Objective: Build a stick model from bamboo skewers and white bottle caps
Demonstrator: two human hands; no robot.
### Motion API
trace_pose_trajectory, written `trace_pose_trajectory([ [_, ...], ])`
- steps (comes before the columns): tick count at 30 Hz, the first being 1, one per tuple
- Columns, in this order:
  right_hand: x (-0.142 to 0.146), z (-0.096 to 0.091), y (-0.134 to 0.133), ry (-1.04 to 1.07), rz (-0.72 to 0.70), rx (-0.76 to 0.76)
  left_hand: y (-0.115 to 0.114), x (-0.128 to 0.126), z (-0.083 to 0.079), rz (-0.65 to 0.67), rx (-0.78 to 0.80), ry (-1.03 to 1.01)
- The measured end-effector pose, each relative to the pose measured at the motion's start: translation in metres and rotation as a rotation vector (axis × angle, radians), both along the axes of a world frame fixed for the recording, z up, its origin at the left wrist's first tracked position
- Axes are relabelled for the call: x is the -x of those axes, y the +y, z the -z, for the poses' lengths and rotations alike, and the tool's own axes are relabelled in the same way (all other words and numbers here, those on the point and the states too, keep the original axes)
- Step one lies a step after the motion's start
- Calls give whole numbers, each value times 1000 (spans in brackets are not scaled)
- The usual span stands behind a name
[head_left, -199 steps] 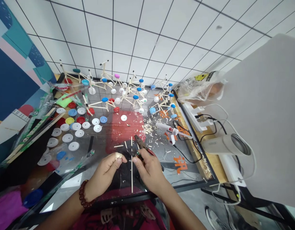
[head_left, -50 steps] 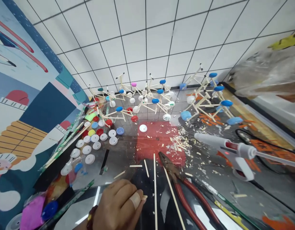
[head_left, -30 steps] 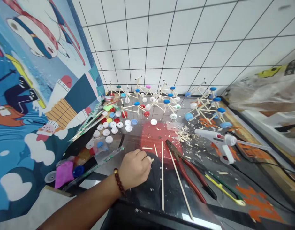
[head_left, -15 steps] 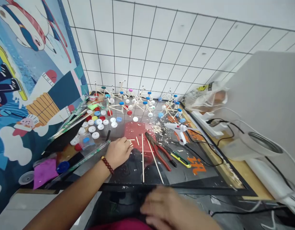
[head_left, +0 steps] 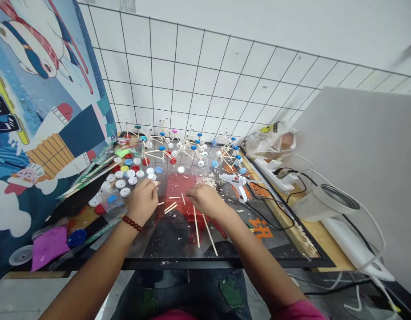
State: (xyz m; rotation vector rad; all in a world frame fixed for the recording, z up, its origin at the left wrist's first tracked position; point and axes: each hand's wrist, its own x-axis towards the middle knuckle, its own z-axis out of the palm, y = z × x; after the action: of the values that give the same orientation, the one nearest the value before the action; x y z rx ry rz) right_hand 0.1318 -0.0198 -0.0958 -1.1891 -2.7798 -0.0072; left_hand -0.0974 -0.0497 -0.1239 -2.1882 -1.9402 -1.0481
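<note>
My left hand (head_left: 143, 200), with a beaded bracelet at the wrist, is beside the white bottle caps (head_left: 125, 192). Its fingers are pinched together, and a small white bit at their tips is too small to name. Over the red patch of the table my right hand (head_left: 205, 199) has its fingers curled down near the top of the long thin wooden sticks (head_left: 196, 226). What those fingers hold, if anything, is hidden. Several short stick pieces (head_left: 171, 207) lie between the hands. Under my right forearm the pliers show only a red handle (head_left: 220, 229).
Stick-and-cap frames (head_left: 194, 147) stand along the back. To the right are a white glue gun (head_left: 237, 184) with a black cord and a white power strip (head_left: 279, 175). Wood chips (head_left: 210, 179) are scattered mid-table. A purple packet (head_left: 50, 246) lies at the left.
The short stick pieces from my left hand now lie on the table, and that hand has shifted towards the caps. My right hand has come up from the front edge to the sticks.
</note>
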Motion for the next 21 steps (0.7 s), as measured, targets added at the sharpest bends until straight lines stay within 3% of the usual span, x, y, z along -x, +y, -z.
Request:
trace_pose_trajectory([
  [6, 17, 20, -6, 147, -205, 12, 5, 6, -2, -41, -2, 6],
  [11, 20, 27, -15, 132, -202, 23, 10, 39, -19, -266, -92, -220],
  [13, 18, 29, -15, 147, -187, 23, 10, 56, -31, -346, -32, -253],
  [17, 12, 35, -11, 255, -134, 11, 8, 82, -56, -463, 150, -115],
  [21, 5, 39, -7, 359, -133, -12, 17, 82, -60, -470, 304, 105],
])
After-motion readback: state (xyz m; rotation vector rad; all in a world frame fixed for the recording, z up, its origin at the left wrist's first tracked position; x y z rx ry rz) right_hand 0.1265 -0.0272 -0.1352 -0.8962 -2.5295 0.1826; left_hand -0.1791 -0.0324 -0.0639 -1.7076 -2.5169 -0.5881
